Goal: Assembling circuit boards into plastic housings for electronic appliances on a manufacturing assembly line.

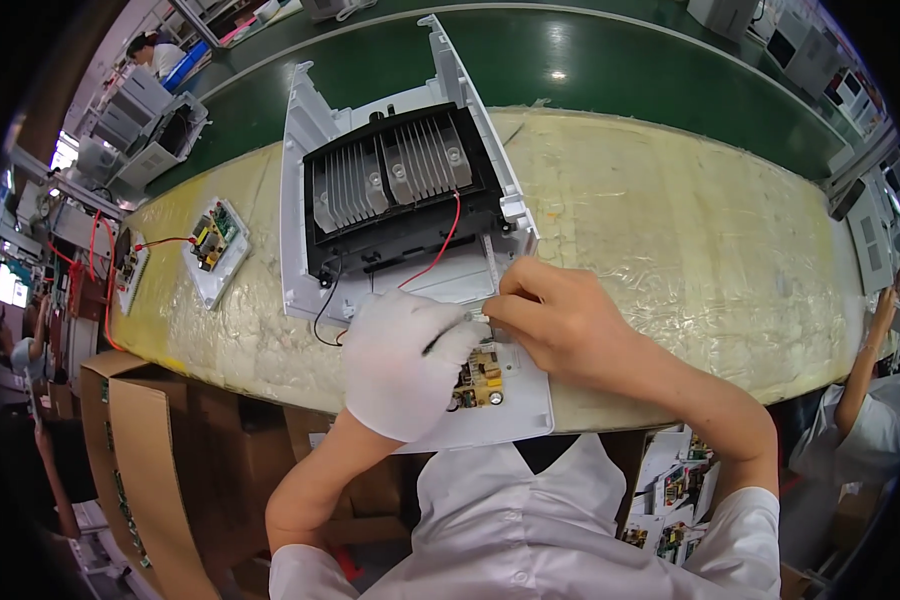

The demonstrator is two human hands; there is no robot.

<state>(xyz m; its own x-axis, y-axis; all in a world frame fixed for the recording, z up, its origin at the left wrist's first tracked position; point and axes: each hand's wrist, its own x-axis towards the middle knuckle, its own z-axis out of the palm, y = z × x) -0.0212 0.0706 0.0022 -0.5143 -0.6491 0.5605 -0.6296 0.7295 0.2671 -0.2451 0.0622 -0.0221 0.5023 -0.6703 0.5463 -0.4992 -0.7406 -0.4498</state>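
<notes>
the gloved left hand (pixel 405 355) and bare right hand (pixel 565 315) work close together above a circuit board (pixel 487 375) on a white panel (pixel 530 400); just beyond, a white housing (pixel 295 205) with finned metal heatsinks (pixel 425 160) stands on a yellowish padded mat (pixel 670 220), near a green surface (pixel 620 70)

Left fingers (pixel 457 345) partly hide the circuit board (pixel 489 376).

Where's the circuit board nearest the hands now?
In the head view, the circuit board sits just below centre, on a white panel, partly hidden by the left hand and near the right hand.
</notes>
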